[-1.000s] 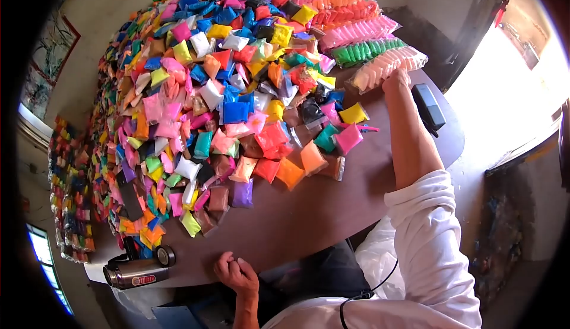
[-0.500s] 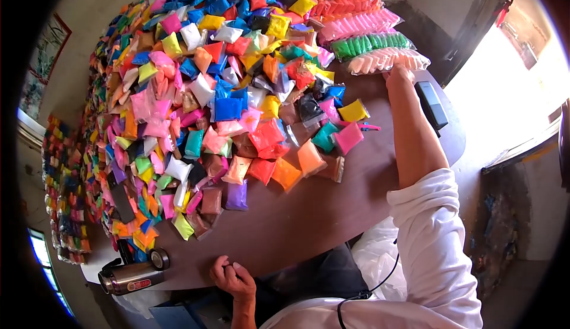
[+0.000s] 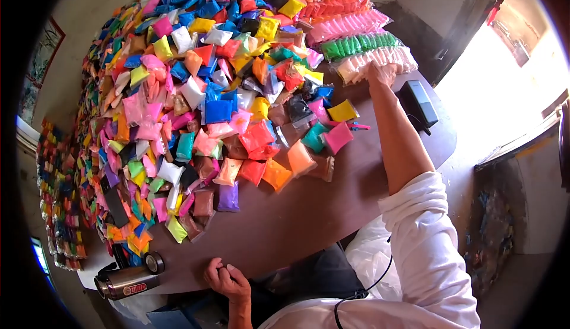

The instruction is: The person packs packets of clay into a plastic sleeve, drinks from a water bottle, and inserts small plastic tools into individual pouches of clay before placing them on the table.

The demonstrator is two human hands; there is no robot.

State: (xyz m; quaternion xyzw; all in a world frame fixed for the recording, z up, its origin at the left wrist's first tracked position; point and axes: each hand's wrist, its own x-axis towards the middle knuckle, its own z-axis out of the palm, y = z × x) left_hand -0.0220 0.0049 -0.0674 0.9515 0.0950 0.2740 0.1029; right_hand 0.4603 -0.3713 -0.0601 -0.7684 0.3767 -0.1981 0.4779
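My right hand (image 3: 383, 75) reaches to the far right of the table, at the front edge of a clear bag of pale peach packets (image 3: 380, 60) laid in a row. It touches that bag; its fingertips blend into the packets, so their grip is unclear. Just behind lies a bag of green packets (image 3: 360, 44), then a bag of pink packets (image 3: 350, 26). My left hand (image 3: 228, 280) is at the near table edge, its fingers curled in, with nothing visible in them. A large heap of small colourful packets (image 3: 219, 112) covers the table's left and middle.
A dark rectangular device (image 3: 418, 104) sits right of my right forearm. On the brown table (image 3: 309, 210), a pink tool (image 3: 359, 127) pokes out from the heap. A steel flask (image 3: 126, 281) lies at the near left, by a round lid (image 3: 154, 262). A dark remote-like object (image 3: 114, 204) rests on packets.
The whole view has shifted slightly left. My right hand has moved a little left along the front of the peach bag. My left hand stays curled at the table edge.
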